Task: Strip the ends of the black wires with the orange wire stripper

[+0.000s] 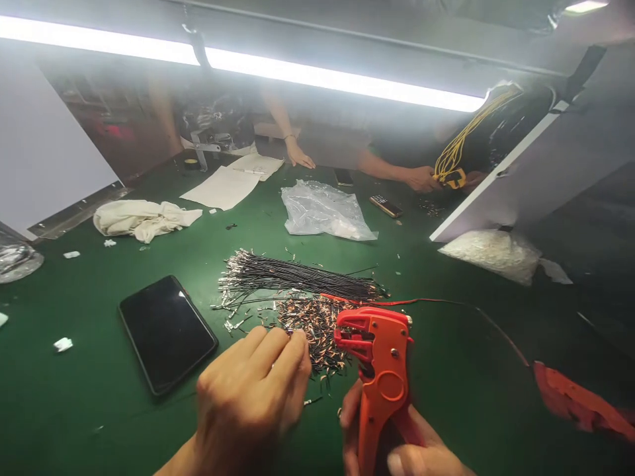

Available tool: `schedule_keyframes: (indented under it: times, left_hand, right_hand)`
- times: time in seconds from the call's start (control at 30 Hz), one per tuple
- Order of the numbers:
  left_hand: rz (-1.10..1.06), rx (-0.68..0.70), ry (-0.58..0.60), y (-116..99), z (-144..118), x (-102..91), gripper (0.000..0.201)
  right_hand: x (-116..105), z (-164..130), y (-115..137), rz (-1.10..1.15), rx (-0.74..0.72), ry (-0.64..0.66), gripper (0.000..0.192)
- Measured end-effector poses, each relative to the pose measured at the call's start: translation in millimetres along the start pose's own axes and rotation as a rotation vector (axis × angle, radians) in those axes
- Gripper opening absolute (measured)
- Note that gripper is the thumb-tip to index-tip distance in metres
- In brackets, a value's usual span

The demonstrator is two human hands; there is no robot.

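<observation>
In my right hand [421, 456] is an orange and red wire stripper [384, 370], held upright with its jaws pointing left. My left hand [258, 383] is closed just left of those jaws, its back toward me. Its fingertips are turned away, so whatever it pinches is hidden. Beyond both hands lies a heap of short wire offcuts [317, 327], black with copper ends. Behind the heap rests a bundle of black wires [297, 274], with metal terminals at its left end.
A tablet [166, 334] lies left of my hand, a white cloth [143, 218] further back. A clear plastic bag [327, 211] and a phone [385, 206] are mid-table. A red strip [580, 396] lies at right. Across the table, a co-worker's hand [421, 178] holds a yellow tool.
</observation>
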State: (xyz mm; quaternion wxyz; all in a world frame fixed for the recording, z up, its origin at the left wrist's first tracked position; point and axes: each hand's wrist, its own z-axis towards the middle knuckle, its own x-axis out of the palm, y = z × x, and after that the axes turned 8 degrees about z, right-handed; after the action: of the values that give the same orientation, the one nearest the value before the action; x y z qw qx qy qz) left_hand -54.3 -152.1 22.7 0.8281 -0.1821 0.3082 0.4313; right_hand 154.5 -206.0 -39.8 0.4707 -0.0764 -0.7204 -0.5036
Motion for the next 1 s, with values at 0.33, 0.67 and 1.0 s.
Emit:
schedule_keyframes:
  times: [0.33, 0.67, 1.0]
  left_hand:
    - [0.024, 0.062, -0.039, -2, -6, -1.3, 0.01]
    - [0.077, 0.028, -0.087, -4, -2, -7.3, 0.007]
    - [0.149, 0.101, -0.064, -12, -10, -12.8, 0.019]
  right_hand:
    - [0, -6, -4, 0.036, 0.046, -0.057, 0.044]
    - [-8, -19, -15, -0.009, 0.081, -0.094, 0.048]
    - [-2, -8, -13, -0.027, 0.043, -0.039, 0.042]
